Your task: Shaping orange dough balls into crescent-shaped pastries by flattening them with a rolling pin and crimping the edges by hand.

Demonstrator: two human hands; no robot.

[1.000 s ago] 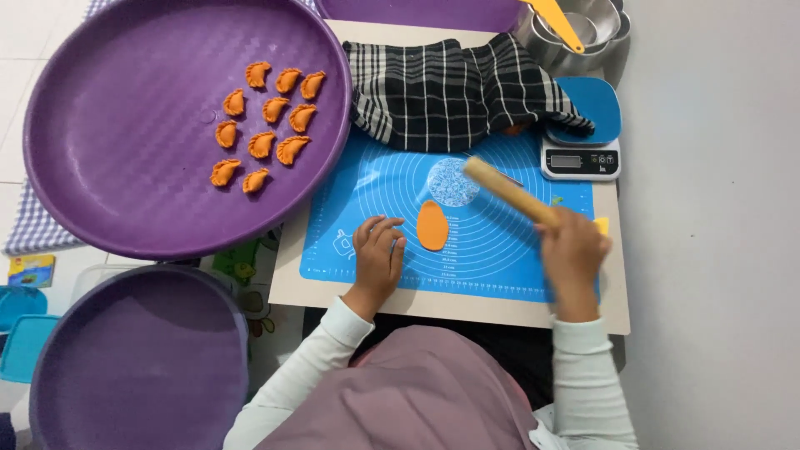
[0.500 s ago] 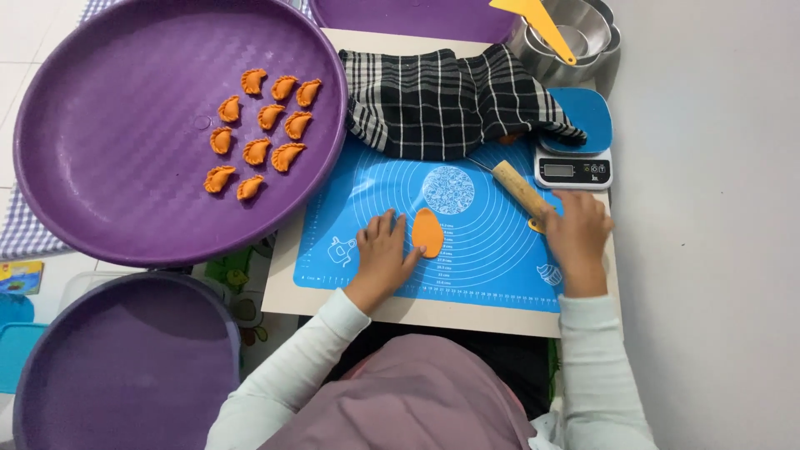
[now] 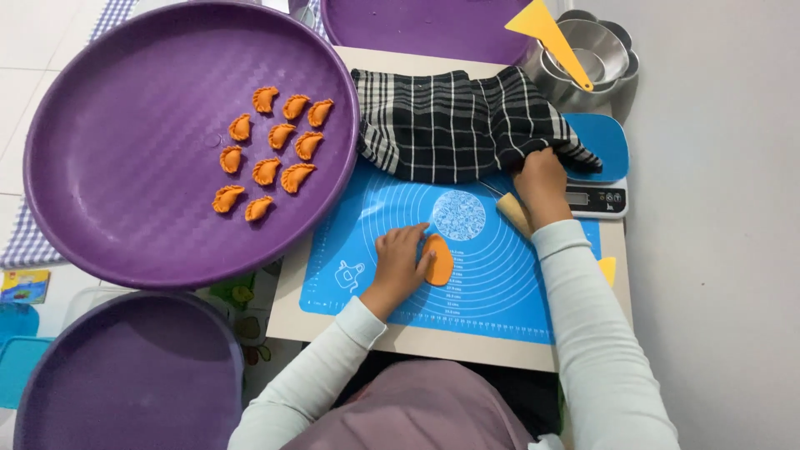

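Note:
An oval of flat orange dough lies on the blue silicone mat. My left hand rests on its left edge, fingers curled over the dough. My right hand is at the lower edge of the black checked cloth, its fingertips hidden under the fabric. The end of a wooden rolling pin shows on the mat just left of that wrist. Whether the hand still touches the pin cannot be told.
A large purple tray at left carries several folded orange dumplings. Another purple tray sits lower left, a third at the top. A blue kitchen scale, metal bowls and a yellow scraper stand at right.
My right hand brought the rolling pin down from over the mat and moved up to the cloth's edge. My left hand shifted right onto the dough.

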